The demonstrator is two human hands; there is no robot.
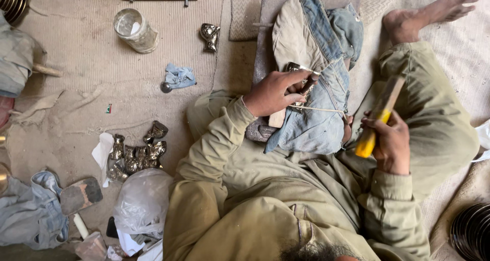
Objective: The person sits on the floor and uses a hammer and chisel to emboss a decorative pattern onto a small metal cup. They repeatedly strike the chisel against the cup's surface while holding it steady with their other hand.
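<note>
Denim padding (316, 113) cushions the shiny metal piece (301, 82) under the left hand (273, 92), whose grip is closed on it to steady it, while the right hand's (390, 143) grip clasps a yellow-handled hammer (380, 115) raised just beside.

Dusty woven floor mat (76, 62) in daylight
</note>
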